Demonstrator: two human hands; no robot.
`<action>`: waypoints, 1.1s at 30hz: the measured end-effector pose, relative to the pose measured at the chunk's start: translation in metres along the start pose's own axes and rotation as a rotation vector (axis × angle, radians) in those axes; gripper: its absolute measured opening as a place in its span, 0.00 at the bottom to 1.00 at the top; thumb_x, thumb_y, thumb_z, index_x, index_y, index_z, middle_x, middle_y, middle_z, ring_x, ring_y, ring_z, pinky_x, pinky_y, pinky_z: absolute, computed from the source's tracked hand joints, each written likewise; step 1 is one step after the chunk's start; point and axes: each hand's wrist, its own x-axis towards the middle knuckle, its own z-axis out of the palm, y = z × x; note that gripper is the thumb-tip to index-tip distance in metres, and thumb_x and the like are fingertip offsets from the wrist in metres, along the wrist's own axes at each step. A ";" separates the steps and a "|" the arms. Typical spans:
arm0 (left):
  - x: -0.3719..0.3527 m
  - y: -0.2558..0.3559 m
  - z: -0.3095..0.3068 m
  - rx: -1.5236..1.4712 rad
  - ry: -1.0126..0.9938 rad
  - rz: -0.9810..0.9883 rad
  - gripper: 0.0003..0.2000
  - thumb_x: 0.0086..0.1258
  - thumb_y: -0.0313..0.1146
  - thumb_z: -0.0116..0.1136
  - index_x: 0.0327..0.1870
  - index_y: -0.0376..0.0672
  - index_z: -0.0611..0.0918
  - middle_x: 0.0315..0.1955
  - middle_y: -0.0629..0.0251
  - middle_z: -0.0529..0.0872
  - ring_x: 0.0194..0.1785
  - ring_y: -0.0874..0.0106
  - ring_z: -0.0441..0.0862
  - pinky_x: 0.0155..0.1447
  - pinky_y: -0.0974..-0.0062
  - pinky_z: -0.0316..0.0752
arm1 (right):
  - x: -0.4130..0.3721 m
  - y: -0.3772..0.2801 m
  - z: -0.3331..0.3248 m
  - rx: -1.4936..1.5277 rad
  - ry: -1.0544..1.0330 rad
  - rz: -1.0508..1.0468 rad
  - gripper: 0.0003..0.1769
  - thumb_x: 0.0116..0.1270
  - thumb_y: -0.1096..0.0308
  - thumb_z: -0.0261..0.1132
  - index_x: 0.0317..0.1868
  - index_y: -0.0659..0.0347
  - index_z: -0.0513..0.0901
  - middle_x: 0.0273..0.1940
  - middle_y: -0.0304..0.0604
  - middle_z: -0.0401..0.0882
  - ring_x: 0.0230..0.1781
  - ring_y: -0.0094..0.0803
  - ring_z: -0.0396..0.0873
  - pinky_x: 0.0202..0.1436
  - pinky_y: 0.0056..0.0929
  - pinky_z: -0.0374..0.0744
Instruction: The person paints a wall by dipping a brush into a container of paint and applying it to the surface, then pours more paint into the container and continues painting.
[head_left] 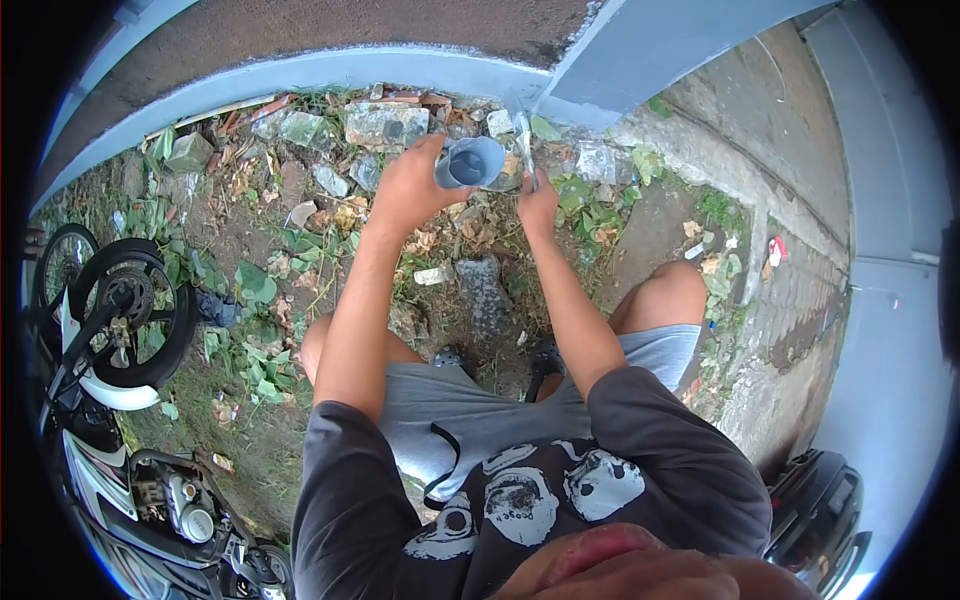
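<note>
Left hand (405, 190) curled round gray pipe (470, 162) at 12 o'clock. Looks light, stiff, smooth; grab round side. Right hand (538, 203) pinches thin strip (524, 140).

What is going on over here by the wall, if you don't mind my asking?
A person squats on rubble-strewn ground at the foot of a grey-blue wall. Their left hand holds a short grey pipe piece, open end toward the camera. Their right hand, beside it, has a grip on a slim object, too small to identify. A motorbike is parked to their left.
</note>
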 end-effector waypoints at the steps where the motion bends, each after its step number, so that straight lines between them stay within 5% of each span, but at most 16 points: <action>1: -0.001 -0.001 0.001 0.004 -0.005 0.000 0.40 0.48 0.42 0.82 0.63 0.33 0.78 0.59 0.46 0.84 0.59 0.51 0.84 0.60 0.57 0.81 | 0.001 0.002 -0.003 0.004 -0.001 0.005 0.16 0.77 0.64 0.60 0.59 0.61 0.82 0.35 0.63 0.84 0.37 0.63 0.81 0.39 0.53 0.76; 9: -0.002 0.000 -0.003 0.008 0.019 0.033 0.39 0.48 0.41 0.83 0.62 0.32 0.78 0.59 0.45 0.84 0.57 0.51 0.85 0.59 0.58 0.82 | 0.069 0.114 -0.093 -0.108 0.536 0.130 0.14 0.74 0.65 0.63 0.52 0.65 0.85 0.39 0.65 0.85 0.41 0.64 0.83 0.43 0.51 0.77; 12: -0.002 0.004 -0.004 0.021 -0.018 0.001 0.39 0.48 0.41 0.83 0.61 0.32 0.79 0.57 0.46 0.84 0.56 0.52 0.86 0.57 0.58 0.82 | 0.073 0.129 -0.100 -0.023 0.559 0.257 0.15 0.74 0.65 0.63 0.52 0.67 0.85 0.40 0.66 0.85 0.41 0.63 0.83 0.44 0.51 0.77; 16: -0.001 0.005 -0.001 0.014 -0.023 0.028 0.38 0.48 0.42 0.83 0.60 0.32 0.79 0.56 0.47 0.85 0.55 0.51 0.86 0.56 0.58 0.82 | 0.064 0.102 -0.034 0.027 0.399 -0.109 0.14 0.74 0.62 0.64 0.51 0.63 0.86 0.34 0.59 0.85 0.34 0.56 0.83 0.40 0.48 0.77; 18: 0.000 0.003 0.002 0.014 0.013 0.065 0.37 0.49 0.42 0.82 0.60 0.32 0.79 0.56 0.47 0.85 0.55 0.51 0.86 0.56 0.57 0.82 | 0.028 0.032 -0.033 0.027 0.042 -0.054 0.16 0.74 0.61 0.64 0.55 0.62 0.86 0.33 0.59 0.84 0.33 0.56 0.82 0.38 0.47 0.77; 21: 0.003 0.007 0.002 0.011 -0.036 0.029 0.37 0.50 0.43 0.82 0.60 0.33 0.79 0.56 0.46 0.85 0.56 0.51 0.86 0.57 0.57 0.82 | 0.011 0.010 -0.021 0.013 -0.117 0.008 0.18 0.75 0.60 0.64 0.58 0.61 0.85 0.33 0.60 0.84 0.32 0.54 0.82 0.39 0.44 0.77; 24: 0.003 0.006 0.005 0.020 -0.010 0.043 0.38 0.51 0.44 0.81 0.61 0.32 0.79 0.58 0.45 0.84 0.57 0.50 0.85 0.59 0.56 0.81 | 0.030 0.040 -0.036 0.043 0.146 -0.134 0.18 0.75 0.59 0.64 0.59 0.60 0.85 0.30 0.59 0.84 0.27 0.51 0.81 0.36 0.43 0.77; 28: 0.002 0.004 0.004 0.006 -0.022 0.024 0.39 0.51 0.45 0.81 0.62 0.32 0.78 0.58 0.44 0.84 0.58 0.50 0.85 0.60 0.57 0.81 | 0.095 0.160 -0.074 0.163 0.358 0.478 0.18 0.75 0.61 0.62 0.58 0.63 0.85 0.37 0.57 0.88 0.35 0.51 0.86 0.42 0.44 0.79; 31: 0.001 0.003 0.004 0.028 -0.013 0.044 0.40 0.50 0.45 0.81 0.62 0.31 0.78 0.59 0.43 0.83 0.59 0.50 0.85 0.61 0.57 0.81 | 0.111 0.193 -0.086 0.289 0.670 0.580 0.19 0.75 0.63 0.61 0.59 0.65 0.84 0.41 0.57 0.88 0.38 0.49 0.86 0.43 0.42 0.79; 33: 0.001 0.002 0.006 0.031 -0.001 0.048 0.40 0.50 0.46 0.81 0.62 0.31 0.78 0.59 0.43 0.83 0.59 0.50 0.84 0.61 0.57 0.81 | 0.094 0.159 -0.072 0.282 0.514 0.366 0.19 0.75 0.65 0.61 0.62 0.65 0.82 0.41 0.57 0.86 0.36 0.47 0.83 0.43 0.42 0.78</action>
